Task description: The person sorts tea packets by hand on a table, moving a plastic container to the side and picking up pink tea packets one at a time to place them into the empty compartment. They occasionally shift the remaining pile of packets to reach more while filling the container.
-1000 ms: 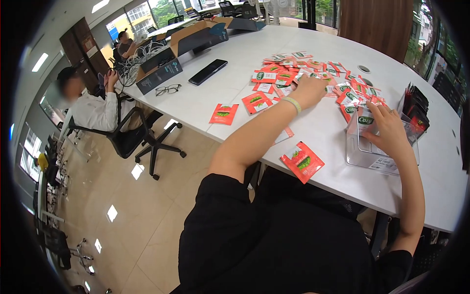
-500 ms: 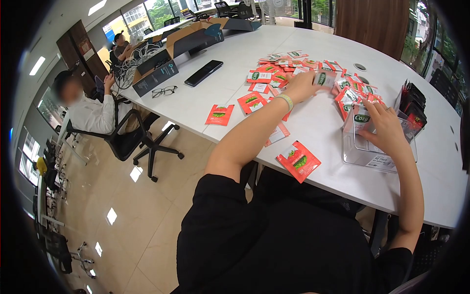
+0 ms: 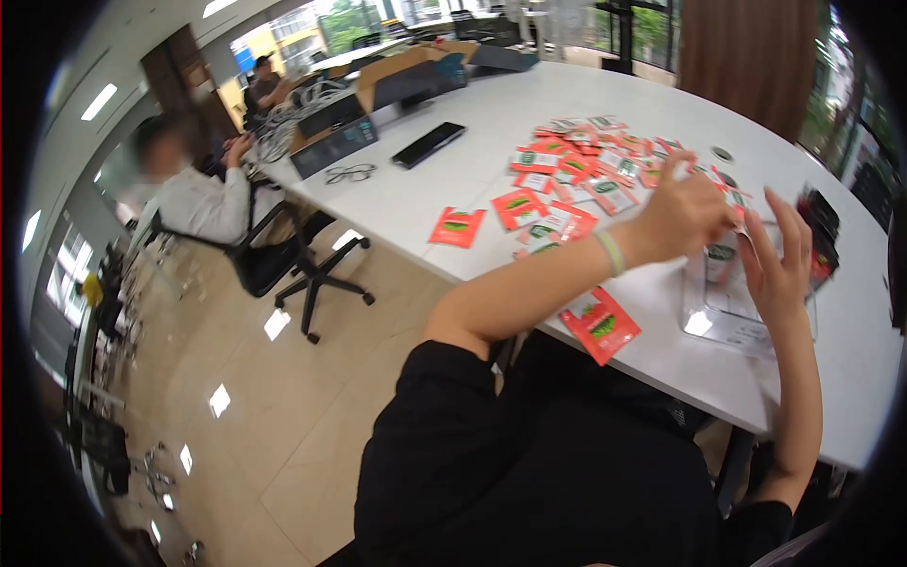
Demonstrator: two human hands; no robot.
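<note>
My left hand (image 3: 685,219), with a pale band at the wrist, is over the near edge of a clear plastic box (image 3: 732,331). Its fingers are closed and blurred, around a red-and-white tea sachet (image 3: 741,227) that is mostly hidden. Beside it, my right hand (image 3: 779,265) is at the box's right side, fingers raised and apart, thumb close to that sachet. Through the box wall a green-labelled tea sachet (image 3: 721,257) shows upright. To the left lies a loose heap of red and white tea sachets (image 3: 576,165). One red sachet (image 3: 603,324) overhangs the table's front edge.
Dark packets (image 3: 820,227) stand behind the box. A phone (image 3: 430,145), eyeglasses (image 3: 350,173) and open cartons (image 3: 335,146) are on the white table (image 3: 529,104). A person in a white shirt (image 3: 208,208) sits in an office chair (image 3: 283,255) on the left; another sits farther back.
My left hand has moved right, from the heap with a sachet to the box. My right hand has lifted from the sachets in the box, its fingers now raised. The view has shifted slightly.
</note>
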